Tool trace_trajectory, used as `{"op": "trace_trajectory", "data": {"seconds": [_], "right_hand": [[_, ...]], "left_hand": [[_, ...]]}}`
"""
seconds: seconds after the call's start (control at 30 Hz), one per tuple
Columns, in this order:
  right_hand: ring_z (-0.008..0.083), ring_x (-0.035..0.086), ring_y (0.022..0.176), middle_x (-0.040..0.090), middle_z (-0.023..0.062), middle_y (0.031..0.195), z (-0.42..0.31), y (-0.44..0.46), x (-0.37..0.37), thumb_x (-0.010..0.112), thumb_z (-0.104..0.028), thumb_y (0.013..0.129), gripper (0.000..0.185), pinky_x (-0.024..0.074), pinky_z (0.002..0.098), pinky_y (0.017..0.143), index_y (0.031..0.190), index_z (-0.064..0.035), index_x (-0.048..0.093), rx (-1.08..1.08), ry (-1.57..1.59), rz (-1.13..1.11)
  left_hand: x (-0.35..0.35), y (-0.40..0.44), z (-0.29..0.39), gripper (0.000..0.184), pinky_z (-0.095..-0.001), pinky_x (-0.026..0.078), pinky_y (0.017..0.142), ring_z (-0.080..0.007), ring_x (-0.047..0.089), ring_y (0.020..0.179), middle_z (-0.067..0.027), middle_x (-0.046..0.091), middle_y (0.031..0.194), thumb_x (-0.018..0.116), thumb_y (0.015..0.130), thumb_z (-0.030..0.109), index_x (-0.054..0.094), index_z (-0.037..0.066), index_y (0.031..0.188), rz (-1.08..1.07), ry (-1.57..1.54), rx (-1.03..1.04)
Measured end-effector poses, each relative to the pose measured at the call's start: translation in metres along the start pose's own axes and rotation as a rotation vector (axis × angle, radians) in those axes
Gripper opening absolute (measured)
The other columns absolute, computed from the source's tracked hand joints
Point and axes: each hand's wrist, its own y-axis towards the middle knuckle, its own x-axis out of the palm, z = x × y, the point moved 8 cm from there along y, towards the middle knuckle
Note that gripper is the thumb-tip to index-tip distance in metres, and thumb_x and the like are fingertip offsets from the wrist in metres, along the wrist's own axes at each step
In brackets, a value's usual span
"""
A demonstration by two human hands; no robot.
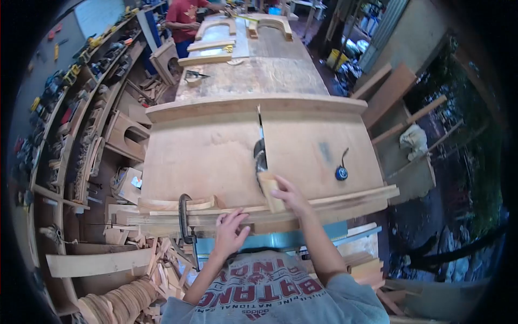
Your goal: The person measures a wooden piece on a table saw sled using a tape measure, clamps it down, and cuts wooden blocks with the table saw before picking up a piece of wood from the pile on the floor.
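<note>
My right hand grips a short wooden block at the front of a plywood saw table. The block's far end is close to a circular saw blade that rises through a slot; whether they touch I cannot tell. My left hand lies with fingers apart on the long front wooden rail. Left of that hand, a metal clamp stands over the rail, beside a thin curved wood strip.
A blue tape measure lies right of the blade. A raised wooden fence crosses the far side. Beyond it, another person stands beside a long worktable. Tool shelves line the left; wood offcuts are piled below.
</note>
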Motion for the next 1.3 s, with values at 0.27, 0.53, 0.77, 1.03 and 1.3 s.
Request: {"op": "trace_trajectory", "data": {"seconds": [0.27, 0.53, 0.77, 1.03, 1.3], "right_hand": [[0.016, 0.066, 0.115, 0.071, 0.0064, 0.127, 0.073, -0.122, 0.002, 0.075, -0.003, 0.086, 0.074, 0.0513, 0.0325, 0.101, 0.155, -0.0046, 0.05, 0.209, 0.106, -0.237], [0.0084, 0.059, 0.087, 0.065, -0.0002, 0.104, 0.026, -0.134, 0.077, 0.076, -0.003, 0.086, 0.091, 0.0469, 0.0241, 0.072, 0.166, -0.0104, 0.033, 0.076, 0.177, -0.163], [0.0113, 0.064, 0.102, 0.069, 0.0034, 0.122, 0.038, -0.15, 0.065, 0.074, -0.002, 0.088, 0.083, 0.051, 0.0255, 0.081, 0.163, -0.0109, 0.039, 0.121, -0.018, -0.294], [0.011, 0.068, 0.095, 0.069, 0.0068, 0.128, 0.193, -0.302, -0.073, 0.064, -0.003, 0.078, 0.08, 0.0563, 0.0251, 0.075, 0.157, -0.0098, 0.051, 0.406, 0.486, 0.056], [0.0148, 0.062, 0.065, 0.072, 0.008, 0.09, 0.456, -0.674, -0.059, 0.059, -0.011, 0.086, 0.043, 0.0447, 0.0297, 0.052, 0.127, -0.0055, 0.072, 1.025, 0.439, 1.242]], "left_hand": [[0.004, -0.011, -0.001, 0.045, -0.055, 0.031, 0.124, -0.0301, 0.067, 0.12, -0.0155, 0.063, 0.148, 0.078, 0.087, 0.024, 0.071, 0.011, 0.129, 0.026, -0.051, 0.022], [-0.006, -0.042, 0.022, 0.05, -0.0613, 0.035, 0.121, -0.0401, 0.058, 0.137, -0.0214, 0.054, 0.157, 0.078, 0.087, 0.025, 0.068, 0.01, 0.134, 0.058, -0.048, 0.081], [-0.01, -0.068, 0.014, 0.043, -0.0471, 0.049, 0.11, -0.0366, 0.065, 0.127, -0.0164, 0.064, 0.147, 0.078, 0.088, 0.025, 0.072, 0.009, 0.128, -0.002, -0.099, 0.08], [0.024, -0.097, 0.0, 0.027, -0.0438, 0.054, 0.101, -0.0359, 0.071, 0.113, -0.0151, 0.076, 0.12, 0.075, 0.091, 0.02, 0.077, 0.004, 0.113, -0.265, -0.143, 0.105], [0.04, -0.077, 0.011, 0.019, -0.0438, 0.056, 0.093, -0.0353, 0.073, 0.102, -0.015, 0.078, 0.109, 0.075, 0.089, 0.014, 0.077, 0.003, 0.104, -0.382, -0.173, 0.247]]}}
